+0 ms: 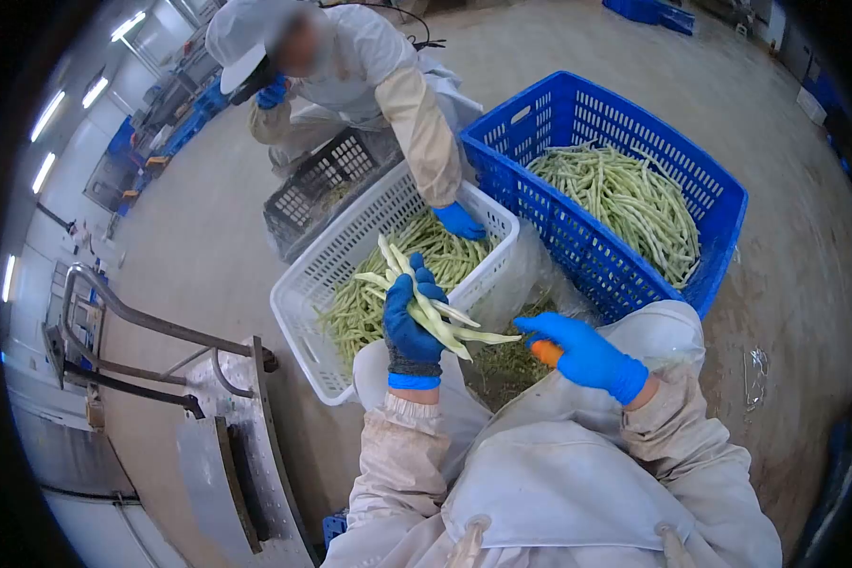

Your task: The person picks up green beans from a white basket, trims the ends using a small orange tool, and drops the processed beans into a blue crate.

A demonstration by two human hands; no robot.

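Observation:
My left hand (pixel 414 327), in a dark blue glove, is closed around a small bunch of pale green beans (pixel 428 312). The beans stick out past both sides of the fist. Over my right thigh, my right hand (pixel 582 352) in a bright blue glove grips a tool with an orange handle (pixel 545 353); its working end cannot be made out. That hand's index finger points left, close to the end of one held bean. Behind my left hand stands a white basket (pixel 303 327) holding many green beans (pixel 355 317).
A blue crate (pixel 577 213) at the right holds more long beans (pixel 625 204). Trimmings lie in a clear plastic bag (pixel 511 364) between my knees. Across from me, a co-worker's gloved hand (pixel 460 221) reaches into the white basket beside a black crate (pixel 327 180). A metal cart (pixel 246 407) stands left.

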